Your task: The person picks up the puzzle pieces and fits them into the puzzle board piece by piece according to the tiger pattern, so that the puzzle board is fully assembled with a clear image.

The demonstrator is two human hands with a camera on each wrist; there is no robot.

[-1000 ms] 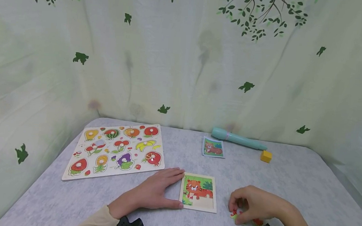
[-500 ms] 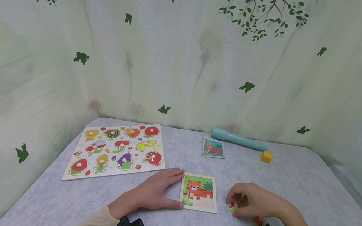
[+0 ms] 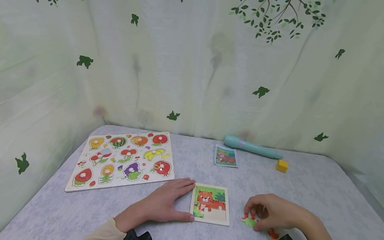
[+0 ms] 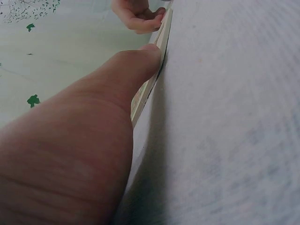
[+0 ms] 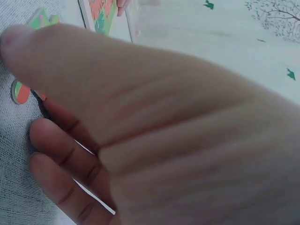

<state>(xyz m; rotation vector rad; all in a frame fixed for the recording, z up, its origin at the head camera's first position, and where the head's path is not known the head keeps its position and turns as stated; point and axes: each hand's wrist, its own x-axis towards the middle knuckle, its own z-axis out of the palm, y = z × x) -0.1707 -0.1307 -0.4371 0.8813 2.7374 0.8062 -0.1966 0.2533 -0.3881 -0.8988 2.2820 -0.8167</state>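
Note:
A tiger jigsaw puzzle in a pale wooden frame [image 3: 210, 204] lies on the table, its lower right part showing bare board. My left hand [image 3: 164, 203] rests at its left side, fingers straight, with fingertips at the upper corner and the thumb [image 4: 147, 56] against the lower one. To the right, my right hand [image 3: 272, 213] pinches a green and red puzzle piece [image 3: 249, 222] low over the table, fingers bent and thumb at the piece's near side. Another red and green puzzle piece [image 3: 273, 238] lies below that palm, partly hidden by the wrist camera.
A fruit peg puzzle board [image 3: 121, 160] lies at the left, just beyond my left hand. Toward the back are a small bear picture card [image 3: 226, 156], a teal pen-shaped stick [image 3: 253, 147] and a yellow cube [image 3: 282, 165]. A leaf-printed curtain [image 3: 195, 68] closes off the far side.
My right hand has shifted slightly; more of the puzzle piece's green part shows beside its fingertips, and the piece has turned a little. My left hand and the tiger puzzle stay put.

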